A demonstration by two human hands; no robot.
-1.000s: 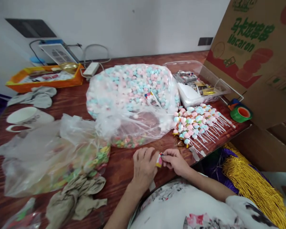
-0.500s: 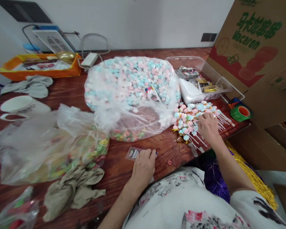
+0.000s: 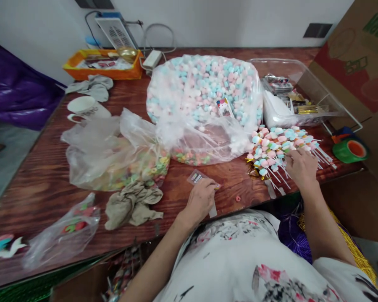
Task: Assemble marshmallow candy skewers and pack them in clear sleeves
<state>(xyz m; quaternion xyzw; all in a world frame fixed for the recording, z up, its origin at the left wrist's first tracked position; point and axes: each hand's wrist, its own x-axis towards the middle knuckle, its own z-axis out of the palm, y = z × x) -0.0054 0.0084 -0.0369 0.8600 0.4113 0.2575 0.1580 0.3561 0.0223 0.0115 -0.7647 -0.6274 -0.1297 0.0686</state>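
My left hand (image 3: pixel 201 199) rests near the table's front edge, fingers closed over a small clear plastic packet (image 3: pixel 195 176) with a printed label. To the right, my right hand (image 3: pixel 302 167) bends over a heap of marshmallow skewers (image 3: pixel 271 146) in pink, blue and white on thin white sticks. Its fingers are pinched down among the sticks, and the tips are partly hidden. A big clear bag of pastel marshmallows (image 3: pixel 195 84) lies behind, a small printed card (image 3: pixel 224 108) on top. A bag of colourful ring candies (image 3: pixel 113 163) sits to the left.
A clear plastic bin (image 3: pixel 302 113) with packets stands at back right, near a green tape roll (image 3: pixel 349 151) and a cardboard box (image 3: pixel 359 63). At left are a white mug (image 3: pixel 90 110), a crumpled cloth (image 3: pixel 130 205) and an orange tray (image 3: pixel 103 74). One red ring candy (image 3: pixel 238 199) lies in front.
The view has swung left, so things sit further right and higher in the picture. My left hand is still at the packet, my right hand still at the skewer heap.
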